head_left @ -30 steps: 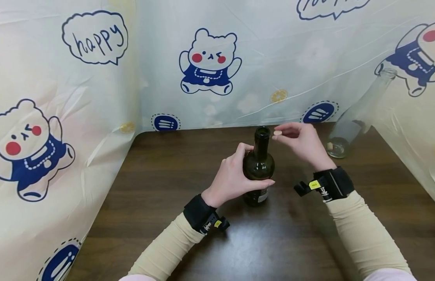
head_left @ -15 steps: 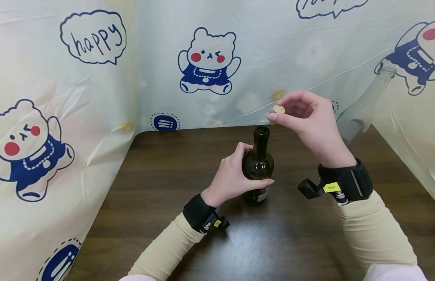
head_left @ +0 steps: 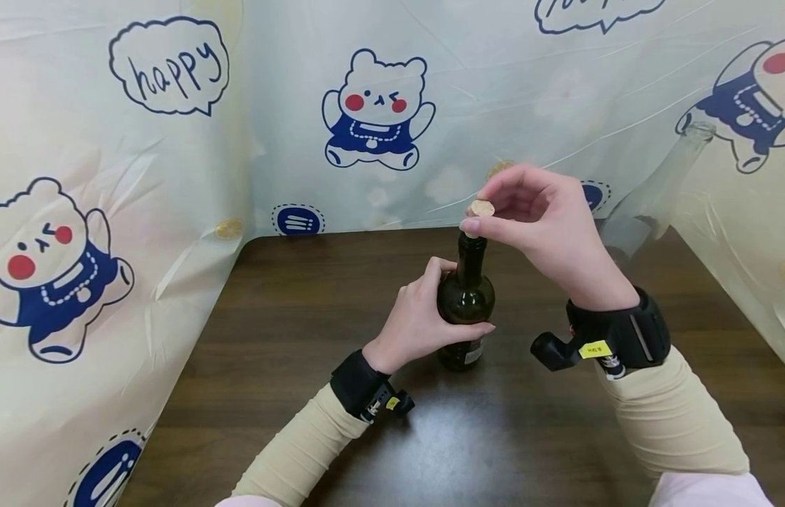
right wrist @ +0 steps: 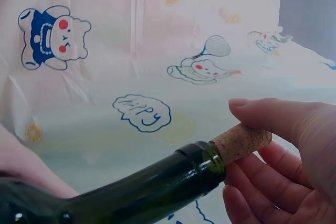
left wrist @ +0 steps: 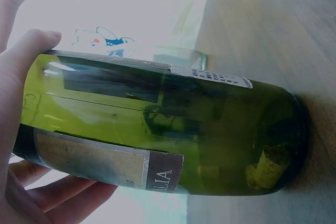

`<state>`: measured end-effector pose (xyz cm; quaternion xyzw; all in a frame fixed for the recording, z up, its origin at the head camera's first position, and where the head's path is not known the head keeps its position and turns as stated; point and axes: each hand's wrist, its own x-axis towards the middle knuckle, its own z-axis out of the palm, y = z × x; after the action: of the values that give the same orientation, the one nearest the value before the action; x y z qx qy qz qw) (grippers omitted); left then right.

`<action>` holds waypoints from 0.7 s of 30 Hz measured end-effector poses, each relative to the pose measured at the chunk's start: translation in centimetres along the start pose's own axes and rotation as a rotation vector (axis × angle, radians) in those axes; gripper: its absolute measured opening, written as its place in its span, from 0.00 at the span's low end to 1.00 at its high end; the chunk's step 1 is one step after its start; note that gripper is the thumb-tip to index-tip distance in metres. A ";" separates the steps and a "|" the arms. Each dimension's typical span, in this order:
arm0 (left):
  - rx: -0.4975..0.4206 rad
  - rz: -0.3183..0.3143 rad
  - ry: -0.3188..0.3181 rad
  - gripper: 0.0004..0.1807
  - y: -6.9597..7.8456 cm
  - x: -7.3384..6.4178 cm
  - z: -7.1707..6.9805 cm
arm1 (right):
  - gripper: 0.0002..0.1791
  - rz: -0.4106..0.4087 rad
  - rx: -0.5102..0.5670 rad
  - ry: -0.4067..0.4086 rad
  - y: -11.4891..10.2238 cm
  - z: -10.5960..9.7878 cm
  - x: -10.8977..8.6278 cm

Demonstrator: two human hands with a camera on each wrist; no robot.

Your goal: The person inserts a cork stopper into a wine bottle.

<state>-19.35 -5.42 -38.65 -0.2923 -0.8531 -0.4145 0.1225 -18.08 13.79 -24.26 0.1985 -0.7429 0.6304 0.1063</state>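
A dark green wine bottle (head_left: 466,299) stands upright on the table. My left hand (head_left: 416,320) grips it round the shoulder and upper body, and in the left wrist view its labels (left wrist: 94,158) show. Thumb and fingers of my right hand (head_left: 544,229) pinch a tan cork (right wrist: 242,143) above the bottle. The cork's lower end meets the mouth (right wrist: 207,157); whether it sits a little inside, I cannot tell. Through the green glass, a cork-like piece (left wrist: 270,166) appears at the bottom of the bottle.
A clear glass bottle (head_left: 658,183) stands at the table's back right, partly behind my right hand. The brown wooden table (head_left: 272,317) backs onto a printed curtain (head_left: 278,127) with bear drawings, which also hangs on both sides.
My right hand has lifted the cork from beside the green bottle's neck, then brought it left and down onto the mouth. The left hand keeps its grip on the bottle.
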 end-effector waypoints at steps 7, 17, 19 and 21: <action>-0.012 0.004 -0.003 0.45 0.0 0.0 0.0 | 0.14 0.005 -0.074 -0.035 0.5 0.1 0.0; -0.029 0.009 -0.010 0.44 0.0 0.0 0.1 | 0.14 0.003 -0.066 -0.040 1.3 0.1 -0.3; -0.031 0.008 -0.010 0.44 0.0 0.0 0.0 | 0.14 0.000 -0.050 -0.040 1.5 0.1 -0.2; -0.033 0.005 -0.012 0.45 0.0 -0.1 0.0 | 0.15 0.003 -0.022 -0.060 1.8 0.3 -0.3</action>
<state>-19.30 -5.43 -38.70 -0.2990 -0.8460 -0.4265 0.1136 -18.57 13.81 -25.99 0.2150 -0.7530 0.6161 0.0853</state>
